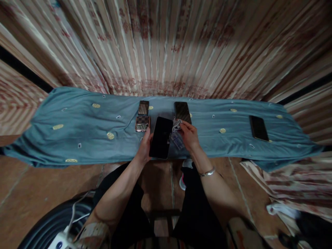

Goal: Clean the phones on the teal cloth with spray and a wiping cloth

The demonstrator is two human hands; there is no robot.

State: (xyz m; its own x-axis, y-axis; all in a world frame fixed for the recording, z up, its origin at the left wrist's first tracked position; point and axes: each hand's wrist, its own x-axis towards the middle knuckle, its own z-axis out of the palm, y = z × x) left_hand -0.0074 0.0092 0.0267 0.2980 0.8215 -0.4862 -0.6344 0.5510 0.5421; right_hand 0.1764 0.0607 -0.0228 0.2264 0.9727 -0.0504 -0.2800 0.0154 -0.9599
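Steadily, the left hand (144, 148) clasps a large black rectangular device (160, 138) by its left edge, over the front of the cloth-covered blue-green desk (207, 140). The right hand (190, 134) pinches a crumpled whitish wad (176, 125) just beside the device's upper right edge. Behind lies a flat black phone (182, 110); leftward sits a small brown checkered gadget (142, 121); another dark rectangular phone (258, 128) rests far right.

Probably room in home: pleated beige curtain with reddish floral print (160, 58) behind far edge of long table under blue yellow-patterned cloth (204, 138); brown tiled floor (77, 178) past near edge; 1 white plastic power strip (61, 241) off near left corner.
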